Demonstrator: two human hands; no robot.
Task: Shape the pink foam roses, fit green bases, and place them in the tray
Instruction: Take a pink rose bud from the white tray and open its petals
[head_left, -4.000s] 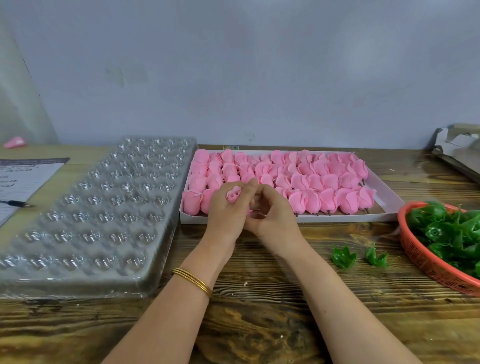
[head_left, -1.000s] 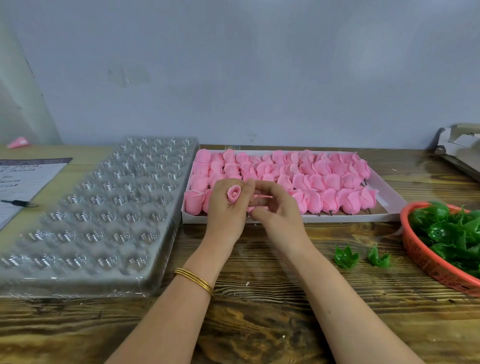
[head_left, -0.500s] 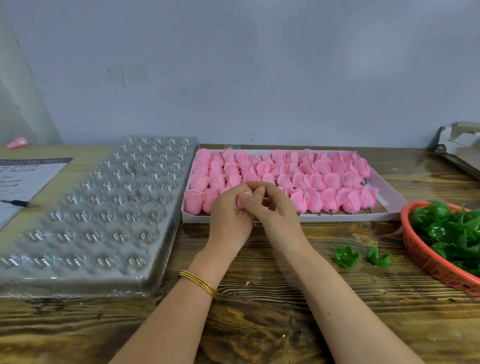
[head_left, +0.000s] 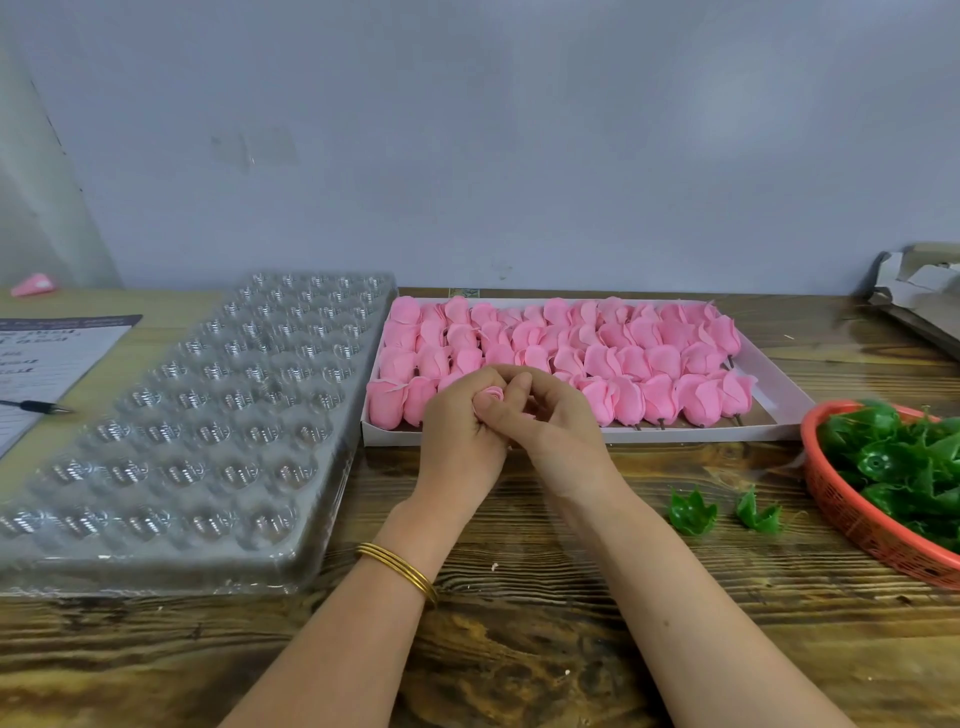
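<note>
My left grip (head_left: 460, 441) and right grip (head_left: 550, 436) both curl around one pink rose (head_left: 491, 396), over the dark wooden counter (head_left: 519, 649), just in front of the white box (head_left: 701, 433) of roses. The clear tray (head_left: 156, 558) lies to my left; a grey wall (head_left: 519, 156) rises behind.

Both hands, left hand (head_left: 460, 441) and right hand (head_left: 550, 426), pinch pink rose (head_left: 491, 396) above wooden table (head_left: 519, 649).

A pen (head_left: 36, 406) rests on printed paper (head_left: 62, 353); torn cardboard (head_left: 914, 291) lies far right.
</note>
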